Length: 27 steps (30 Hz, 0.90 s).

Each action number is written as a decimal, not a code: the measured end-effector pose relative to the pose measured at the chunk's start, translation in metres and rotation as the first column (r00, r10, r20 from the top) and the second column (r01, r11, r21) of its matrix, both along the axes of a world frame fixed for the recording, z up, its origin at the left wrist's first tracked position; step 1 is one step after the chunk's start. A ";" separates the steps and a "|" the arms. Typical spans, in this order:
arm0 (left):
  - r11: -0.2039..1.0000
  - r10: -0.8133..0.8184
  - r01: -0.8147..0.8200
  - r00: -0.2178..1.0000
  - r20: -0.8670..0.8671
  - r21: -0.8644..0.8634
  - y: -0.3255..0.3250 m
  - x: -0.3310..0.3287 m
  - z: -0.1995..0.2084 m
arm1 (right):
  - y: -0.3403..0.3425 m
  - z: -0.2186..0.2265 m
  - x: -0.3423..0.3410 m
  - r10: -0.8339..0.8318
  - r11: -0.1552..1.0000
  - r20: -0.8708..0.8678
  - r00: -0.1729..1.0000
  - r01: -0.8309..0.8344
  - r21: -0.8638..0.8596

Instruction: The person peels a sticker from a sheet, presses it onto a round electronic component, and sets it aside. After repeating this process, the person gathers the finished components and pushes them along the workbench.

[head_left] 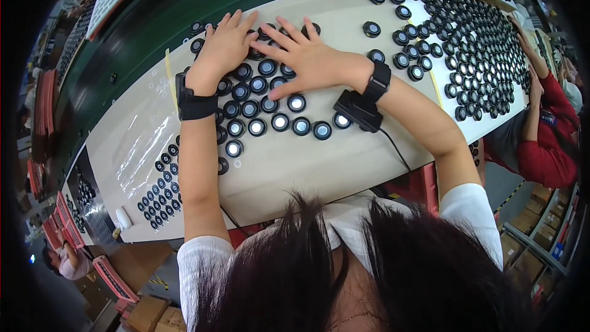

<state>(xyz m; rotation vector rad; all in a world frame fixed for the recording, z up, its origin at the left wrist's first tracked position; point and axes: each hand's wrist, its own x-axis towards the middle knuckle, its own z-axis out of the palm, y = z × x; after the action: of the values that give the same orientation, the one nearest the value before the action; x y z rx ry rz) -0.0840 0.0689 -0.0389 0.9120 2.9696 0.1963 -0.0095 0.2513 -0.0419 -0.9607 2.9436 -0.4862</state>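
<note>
Both my hands rest over a loose group of round black parts with pale, shiny centres [250, 109] on a beige worktop [295, 175]. My left hand [222, 50] lies at the group's far left side, fingers stretched forward and a little apart. Spread wide, the fingers of my right hand [316, 61] reach in from the right across the far part of the group. Its thumb touches or hovers over one of the parts. Neither hand grips anything; the parts under the palms are partly hidden.
Rows of similar parts [161, 192] sit at the near left, beside a small white bottle [123, 217]. A dense field of parts [485, 61] covers the right end, where a person in a red sleeve [550, 154] reaches in. Beyond runs a dark green belt [178, 0].
</note>
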 end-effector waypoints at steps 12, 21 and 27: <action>0.999 0.001 0.001 0.999 0.039 -0.052 0.000 0.001 0.005 | 0.214 0.014 0.067 -0.560 0.793 -0.034 0.828 0.548 0.267; 0.999 0.013 -0.013 1.000 0.013 -0.048 0.000 0.003 0.002 | 0.154 0.006 0.055 -0.443 0.867 0.044 0.896 0.415 0.276; 0.998 0.003 -0.004 1.000 -0.017 -0.062 0.003 0.002 0.002 | 0.082 0.007 0.039 -0.240 0.945 0.043 0.970 0.223 0.238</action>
<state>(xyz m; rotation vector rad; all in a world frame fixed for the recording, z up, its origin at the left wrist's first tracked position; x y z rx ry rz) -0.0824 0.0717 -0.0365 0.9057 2.9748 0.0966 0.0298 0.3338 -0.0347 -0.5644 2.9750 -0.1663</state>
